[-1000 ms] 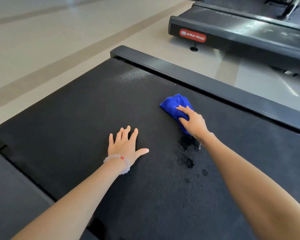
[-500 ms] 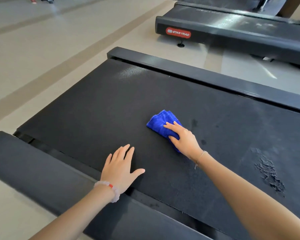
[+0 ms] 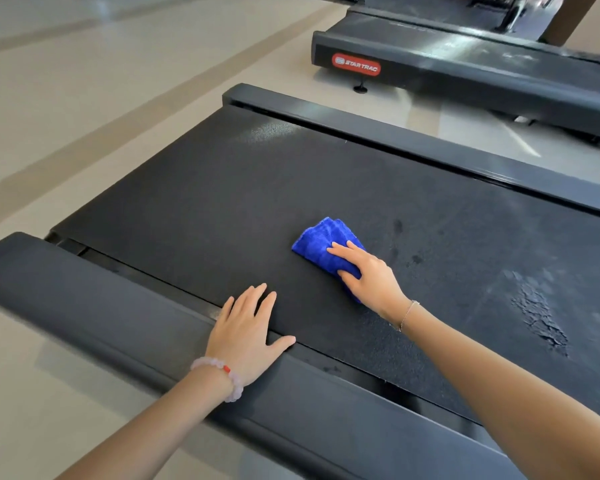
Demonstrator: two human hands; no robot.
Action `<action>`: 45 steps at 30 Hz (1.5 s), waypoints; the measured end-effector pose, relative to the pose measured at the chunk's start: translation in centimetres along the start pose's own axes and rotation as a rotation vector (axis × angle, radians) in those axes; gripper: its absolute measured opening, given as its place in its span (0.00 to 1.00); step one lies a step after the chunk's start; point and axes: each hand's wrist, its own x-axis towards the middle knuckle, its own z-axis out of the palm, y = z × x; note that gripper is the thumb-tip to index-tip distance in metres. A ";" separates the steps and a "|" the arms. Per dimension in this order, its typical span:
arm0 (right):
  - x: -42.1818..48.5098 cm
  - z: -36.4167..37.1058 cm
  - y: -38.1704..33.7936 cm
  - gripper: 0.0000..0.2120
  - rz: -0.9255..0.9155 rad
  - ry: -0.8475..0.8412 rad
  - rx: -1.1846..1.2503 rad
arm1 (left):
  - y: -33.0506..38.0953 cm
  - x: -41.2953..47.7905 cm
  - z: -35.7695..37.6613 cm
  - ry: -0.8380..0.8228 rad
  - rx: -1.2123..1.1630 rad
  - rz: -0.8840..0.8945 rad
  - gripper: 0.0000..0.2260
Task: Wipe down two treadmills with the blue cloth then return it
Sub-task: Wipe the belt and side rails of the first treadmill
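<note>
Head camera, looking down: pale beige floor (image 3: pixel 84 98), smooth and crossed by darker tan stripes, fills the left of the frame. A person leans over a black treadmill whose near side rail (image 3: pixel 84 292), matte and rounded at its end, runs diagonally across the lower left. The left hand (image 3: pixel 246 330) lies flat with fingers straight and slightly spread, grasping nothing. Its palm bridges the rail and the edge of the running belt (image 3: pixel 222 209), and a bracelet of pale pink beads with one red bead (image 3: pixel 222 375) circles the wrist.

The belt is black and finely pebbled, with a dull sheen near its far corner. Near the middle of the belt sits the blue cloth (image 3: pixel 323 244), a plush microfibre folded into a thick wad. The right hand (image 3: pixel 368 275) presses down on the cloth's near half, fingers extended over it rather than curled round it. A thin chain bracelet (image 3: pixel 407 313) hangs at that wrist.

Right of the hand, small dark specks dot the belt, and farther right a crackled wet patch (image 3: pixel 537 313) glistens. The far side rail (image 3: pixel 395 136), smooth and glossy, borders the belt. Beyond it stands a second treadmill (image 3: pixel 465 64) of the same dark finish, on a round levelling foot (image 3: pixel 360 87). Its end cap bears a red oval label (image 3: pixel 356 65) reading "STAR TRAC".
</note>
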 end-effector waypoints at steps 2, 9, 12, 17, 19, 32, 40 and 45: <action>-0.9 0.5 -0.5 0.21 -0.022 -0.008 0.005 | -0.1 -0.1 0.1 0.044 0.037 0.002 0.35; -4.3 1.8 -2.0 0.21 -0.075 -0.018 0.005 | 0.7 -1.5 1.0 0.135 0.032 -0.068 0.35; -6.0 2.2 -2.6 0.21 -0.093 -0.020 0.006 | 1.0 -2.2 1.1 0.143 0.039 -0.094 0.36; -9.4 2.7 -3.2 0.22 -0.140 -0.015 -0.017 | 1.7 -3.3 1.3 0.146 0.060 -0.122 0.35; -10.4 2.7 -3.1 0.22 -0.158 -0.014 -0.021 | 2.1 -3.6 1.4 0.157 0.052 -0.126 0.35; -8.9 0.0 -0.1 0.21 -0.211 -0.072 -0.024 | 4.0 -3.0 1.7 0.249 0.005 -0.039 0.35; -5.2 -3.2 4.9 0.18 -0.117 -0.020 0.021 | 6.6 0.4 2.7 0.205 0.043 -0.001 0.34; -2.5 -4.6 7.4 0.17 -0.112 0.001 0.022 | 9.4 3.0 2.4 0.165 0.048 -0.005 0.36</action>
